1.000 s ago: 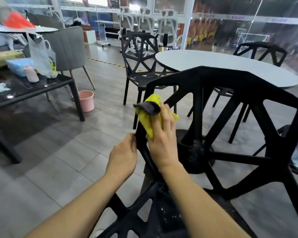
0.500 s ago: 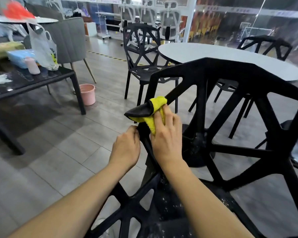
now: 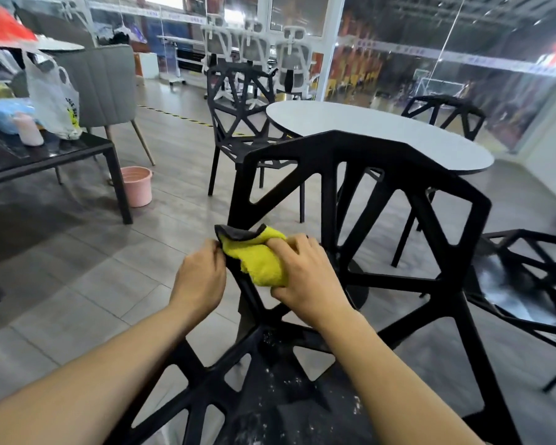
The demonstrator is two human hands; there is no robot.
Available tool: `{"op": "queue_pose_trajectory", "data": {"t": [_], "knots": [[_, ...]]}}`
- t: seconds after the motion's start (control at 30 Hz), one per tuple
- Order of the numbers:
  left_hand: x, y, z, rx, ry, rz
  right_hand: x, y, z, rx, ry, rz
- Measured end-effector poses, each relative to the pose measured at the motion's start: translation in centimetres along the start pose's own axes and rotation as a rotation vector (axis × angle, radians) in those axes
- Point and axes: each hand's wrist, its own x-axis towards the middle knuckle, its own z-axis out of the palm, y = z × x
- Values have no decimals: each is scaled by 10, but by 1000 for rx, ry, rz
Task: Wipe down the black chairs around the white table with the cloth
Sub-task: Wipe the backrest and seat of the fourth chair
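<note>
A black lattice chair (image 3: 360,149) stands right in front of me, its seat dusted with white specks. My right hand (image 3: 305,274) grips a yellow cloth (image 3: 260,258) with a dark backing, wrapped round the left strut of the backrest. My left hand (image 3: 199,277) holds the same strut from the left side, its fingers curled round the edge beside the cloth. The round white table (image 3: 382,133) lies behind the chair. Other black chairs stand at the table's far left (image 3: 238,101), far right (image 3: 446,114) and near right (image 3: 527,284).
A dark glass table (image 3: 45,155) at the left carries a plastic bag (image 3: 55,97) and a pink bottle (image 3: 29,128). A pink bucket (image 3: 137,184) sits on the floor by its leg. A grey upholstered chair (image 3: 103,88) stands behind. White office chairs line the back wall.
My right hand has slid the cloth down the left strut of the backrest and closed round it. The left hand stays on the strut. My view has moved closer and lower.
</note>
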Motion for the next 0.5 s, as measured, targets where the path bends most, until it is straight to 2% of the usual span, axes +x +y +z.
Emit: {"op": "queue_pose_trajectory", "data": {"t": [0.1,0.2,0.27,0.33,0.4,0.5], "knots": [[-1,5,-5,63,199,93,-29,12,-12,-16,180,136],[-4,25,-13,223,349,329,-34,33,-30,-19,342,277],[-6,41,-11,266,303,529,-25,40,-46,149,426,328],[-3,53,-1,342,177,725,-7,43,-60,222,488,321],[3,59,16,472,57,844,17,49,-73,102,566,284],[18,52,35,589,-64,834,56,57,-79,-217,653,189]]}}
